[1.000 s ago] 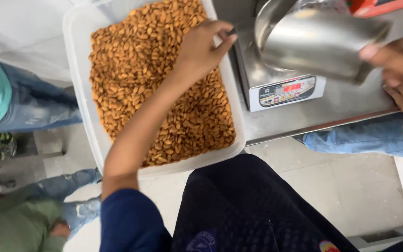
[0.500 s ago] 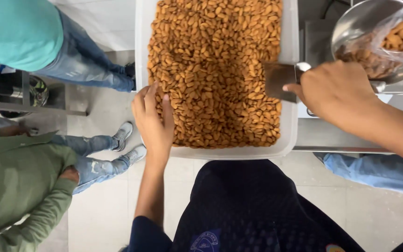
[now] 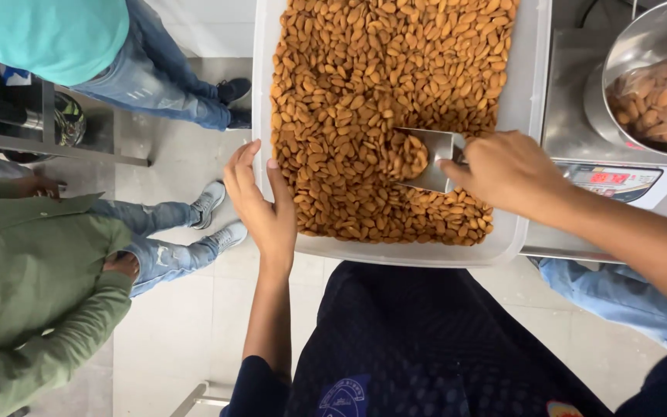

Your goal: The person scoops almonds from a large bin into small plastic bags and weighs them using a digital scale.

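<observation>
Almonds (image 3: 364, 100), brown and heaped, fill a white plastic tub (image 3: 530, 93). Right hand (image 3: 507, 171) closes around a small metal scoop (image 3: 426, 158) sunk among them, partly loaded. Left hand (image 3: 260, 202), fingers loosely spread and holding nothing, rests against the tub's near left wall.

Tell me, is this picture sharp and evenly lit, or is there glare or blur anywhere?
In the head view the light is bright and even; the almonds in the white tub look crisp, with soft shadows. The metal scoop in the right hand and the steel bowl catch pale glare. The left hand on the tub's edge is sharp. The frame's edges look slightly stretched.
</observation>
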